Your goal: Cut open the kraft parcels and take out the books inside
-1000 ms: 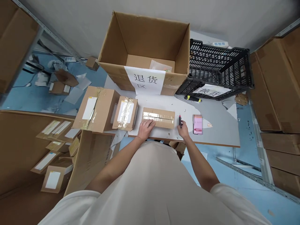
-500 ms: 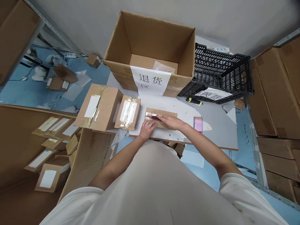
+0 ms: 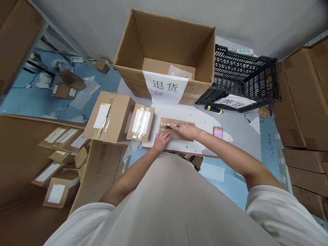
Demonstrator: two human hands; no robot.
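Observation:
A small flat cardboard box (image 3: 188, 136) lies on the white table, with shiny clear tape across its left end. In my right hand (image 3: 189, 131) is a red and black utility knife (image 3: 168, 126); my fingers are closed around it and its tip points left over the taped end. The blade itself is too small to make out. My left hand (image 3: 163, 140) rests on the box's near left corner, fingers laid over the top, just below the knife. To the left stands a taped cardboard box (image 3: 140, 123) with white labels, and past it a larger taped box (image 3: 109, 118).
Behind is a large open carton (image 3: 128, 75) with a paper sign, beside a black plastic crate (image 3: 258, 80). A black and yellow tool (image 3: 213, 109) and a phone (image 3: 218, 132) lie at the right. Lower left, a big carton (image 3: 98, 171) holds several parcels.
My right hand has tilted, its knuckles rising, and the knife sits at a slightly different angle over the tape. My left hand stays on the box. The whole view has shifted slightly.

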